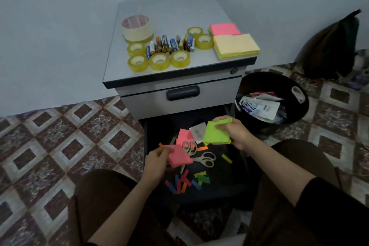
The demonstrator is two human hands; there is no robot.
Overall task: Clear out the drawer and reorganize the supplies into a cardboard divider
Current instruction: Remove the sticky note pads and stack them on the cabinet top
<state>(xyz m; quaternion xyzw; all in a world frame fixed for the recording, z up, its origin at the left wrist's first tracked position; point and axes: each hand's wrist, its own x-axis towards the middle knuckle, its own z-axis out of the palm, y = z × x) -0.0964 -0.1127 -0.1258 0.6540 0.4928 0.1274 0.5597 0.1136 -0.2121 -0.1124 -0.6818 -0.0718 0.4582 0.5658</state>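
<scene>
Now, over the open drawer (229,177), L hand (156,163) pinches a pink pad (180,159) and R hand (234,132) grips a green pad (217,134), w/ the note stacks (236,47) on the cabinet top (159,16) ahead, nearer R.

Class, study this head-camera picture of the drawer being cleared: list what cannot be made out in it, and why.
Head view only:
- Labels on the upright batteries: too small, blurred.
- Lower contents of the round black bin: covered by white packets.
- Rear of the open dark drawer: in shadow beneath the closed grey drawer.
- Cardboard divider: nowhere in frame.
</scene>
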